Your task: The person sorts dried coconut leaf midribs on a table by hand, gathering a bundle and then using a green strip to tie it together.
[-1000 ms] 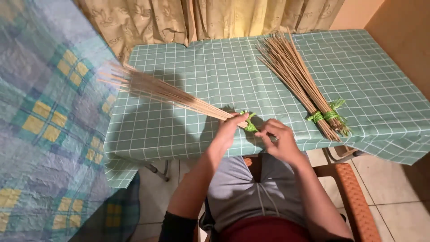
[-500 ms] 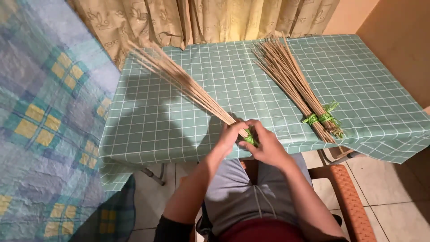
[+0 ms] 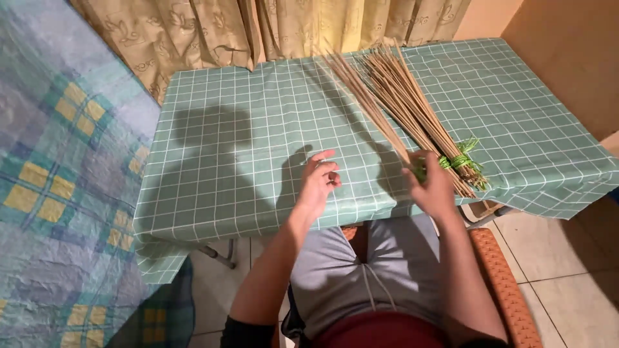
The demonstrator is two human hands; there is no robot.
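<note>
My right hand grips the bound end of a bundle of thin tan sticks, which slants up and left across the table beside a second, thicker stick bundle. Green cord ties the base of the thicker bundle near the table's front edge. My left hand hovers over the green checked tablecloth, fingers loosely curled and holding nothing, a short way left of the sticks.
Beige patterned curtains hang behind the table. A blue and yellow checked blanket fills the left side. An orange woven chair edge shows under me, with tiled floor at the right.
The stick bundle swung from the left side of the table over to the right, next to the other bundle. My left hand let go of it and now hangs free.
</note>
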